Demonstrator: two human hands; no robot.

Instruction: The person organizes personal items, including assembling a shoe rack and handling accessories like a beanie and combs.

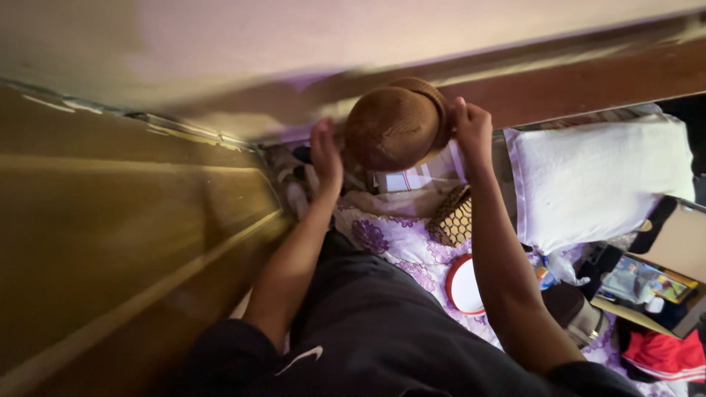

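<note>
A round brown knitted hat [396, 123] is held up in front of me, its crown facing the camera. My right hand [471, 126] grips its rim on the right side. My left hand [326, 153] is at the hat's left edge with fingers spread, touching or just beside it; the blur hides which. Both forearms reach up from my dark clothes [382, 323].
Below lies a floral purple-and-white sheet [382, 235] with a woven patterned basket [452, 218], a red-rimmed white lid [465, 285] and a white pillow [599, 180]. A cardboard box [673, 257] of small items sits right. A wooden wall [125, 242] runs along the left.
</note>
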